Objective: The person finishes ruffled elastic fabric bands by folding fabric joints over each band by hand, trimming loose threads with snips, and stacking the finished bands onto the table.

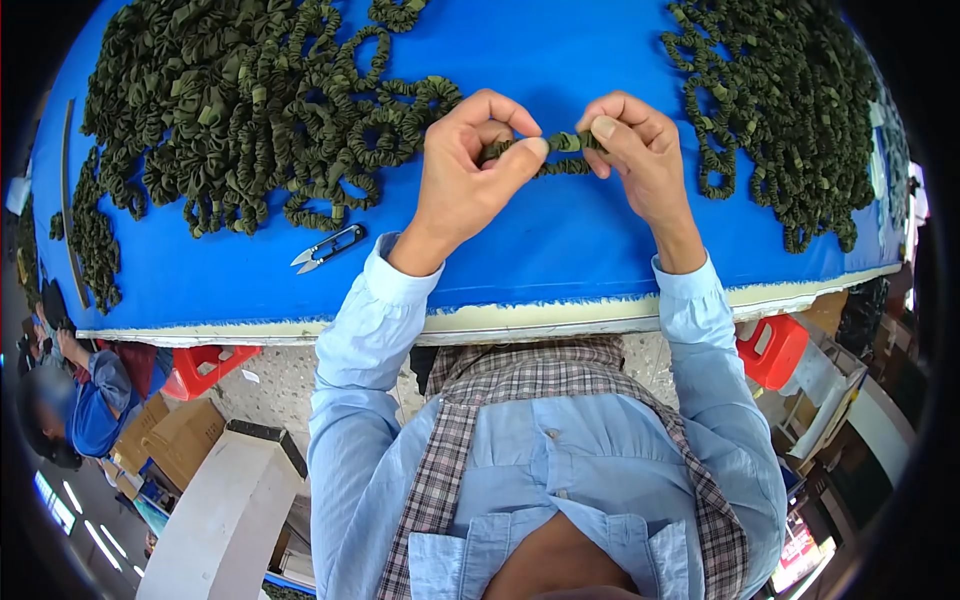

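Observation:
A dark green scrunchie (565, 167) is stretched between my two hands above the blue tabletop, with a lighter green patch at its upper middle. My left hand (472, 165) pinches its left end between thumb and forefinger. At its right end, my right hand (640, 145) has thumb and fingers closed on it. To the left lies a large heap of green scrunchies (220, 110), its nearest pieces close to my left hand. Another heap of scrunchies (790, 120) lies to the right. Small thread snips (330, 249) rest on the cloth left of my left forearm.
The blue-covered table (540, 262) has a pale front edge just before my body. A long metal strip (70, 200) lies at the far left. Red stools (205, 368) (774, 352), cardboard boxes (180, 440) and a person in blue (100, 400) are beyond the table's edge.

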Motion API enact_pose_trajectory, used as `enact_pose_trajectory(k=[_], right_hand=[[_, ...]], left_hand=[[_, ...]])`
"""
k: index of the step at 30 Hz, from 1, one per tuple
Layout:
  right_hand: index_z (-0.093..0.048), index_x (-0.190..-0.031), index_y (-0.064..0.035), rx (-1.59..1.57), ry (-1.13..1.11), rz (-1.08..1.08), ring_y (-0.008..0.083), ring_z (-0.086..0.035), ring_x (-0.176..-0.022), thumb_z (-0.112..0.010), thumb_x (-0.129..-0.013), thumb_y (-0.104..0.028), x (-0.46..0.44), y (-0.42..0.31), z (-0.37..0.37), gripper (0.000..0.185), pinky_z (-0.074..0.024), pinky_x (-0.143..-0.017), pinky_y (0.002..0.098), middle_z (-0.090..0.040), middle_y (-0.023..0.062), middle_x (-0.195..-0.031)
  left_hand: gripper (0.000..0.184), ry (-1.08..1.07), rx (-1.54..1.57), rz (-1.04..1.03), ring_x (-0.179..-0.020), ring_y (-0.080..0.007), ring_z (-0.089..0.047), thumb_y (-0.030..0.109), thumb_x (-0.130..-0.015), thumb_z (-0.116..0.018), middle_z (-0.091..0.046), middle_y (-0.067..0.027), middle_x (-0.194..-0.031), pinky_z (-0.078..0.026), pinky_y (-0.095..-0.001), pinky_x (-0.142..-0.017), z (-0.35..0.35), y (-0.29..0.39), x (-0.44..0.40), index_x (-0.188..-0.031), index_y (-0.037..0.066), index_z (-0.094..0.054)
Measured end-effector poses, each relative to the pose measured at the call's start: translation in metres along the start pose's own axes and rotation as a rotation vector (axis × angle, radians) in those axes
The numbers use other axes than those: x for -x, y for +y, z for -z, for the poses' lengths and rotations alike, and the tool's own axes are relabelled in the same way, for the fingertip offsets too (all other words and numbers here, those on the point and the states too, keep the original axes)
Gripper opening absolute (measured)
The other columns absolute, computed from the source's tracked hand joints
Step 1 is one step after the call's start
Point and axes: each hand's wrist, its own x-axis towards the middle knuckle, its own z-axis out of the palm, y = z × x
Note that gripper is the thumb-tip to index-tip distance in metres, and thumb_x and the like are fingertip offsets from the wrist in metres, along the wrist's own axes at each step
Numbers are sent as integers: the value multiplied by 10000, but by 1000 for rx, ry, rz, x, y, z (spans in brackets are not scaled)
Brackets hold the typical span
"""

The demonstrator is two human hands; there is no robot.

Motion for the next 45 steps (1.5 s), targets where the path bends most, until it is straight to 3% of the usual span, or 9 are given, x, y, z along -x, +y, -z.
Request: enact_pose_trajectory(k=[4,15,20,25,30,35,39,45], right_hand=[[-708,-957,-8,353,-24,16,73,-502,-564,-680,-924,-138,3,-8,-20,137,-397,-545,183,-581,2,-668],[-650,-1121,-24,62,-33,-27,73,-511,-586,-671,-935,-123,-1,2,-3,211,-402,-566,183,-609,10,-693],[-602,-1172,-26,99,-18,-77,80,-510,-581,-671,-924,-98,4,-2,-19,267,-407,-573,192,-595,15,-677],[-593,-1148,-27,60,64,-37,80,-500,-574,-655,-922,-81,2,7,-11,240,-399,-564,196,-571,15,-645],[-607,-1117,-36,-256,47,83,70,-494,-571,-632,-911,-42,-3,12,8,207,-393,-547,191,-573,15,-623],[-659,-1024,-29,-221,49,-3,62,-479,-553,-628,-880,3,-3,0,11,151,-395,-529,189,-573,16,-605],[-700,-909,-24,435,-44,8,57,-464,-528,-628,-857,24,4,-8,-12,101,-395,-517,192,-574,12,-605],[-717,-861,-26,126,85,-10,55,-464,-517,-655,-850,9,2,-3,6,72,-383,-511,190,-586,6,-618]], left_hand=[[71,16,-148,-102,-536,-33,-395,-25,-828,-624,-571,22,-638,-294,-178,-500,-2,-7,-2,-863,36,-616],[55,59,-36,-52,-542,-43,-418,9,-808,-695,-603,7,-654,-321,-178,-503,1,-9,-3,-843,31,-659],[154,-9,-429,-298,-532,-29,-452,-7,-801,-738,-609,11,-632,-338,-173,-484,-3,-18,0,-949,14,-697],[223,22,-456,-266,-540,-31,-462,-7,-768,-777,-639,11,-660,-343,-166,-497,-2,-14,2,-983,19,-722],[85,101,-316,-164,-516,-54,-437,11,-743,-764,-624,22,-637,-330,-184,-475,-5,-2,2,-807,39,-715],[114,44,-236,-107,-521,-50,-427,-12,-762,-738,-602,22,-623,-324,-189,-479,-3,-3,0,-851,42,-691],[141,-1,-256,-181,-531,-47,-419,-22,-784,-715,-582,25,-619,-316,-193,-484,1,-6,-2,-896,46,-663],[150,-14,-129,-96,-545,-48,-425,-13,-793,-719,-576,28,-627,-310,-189,-494,-1,-4,-2,-915,48,-656]])
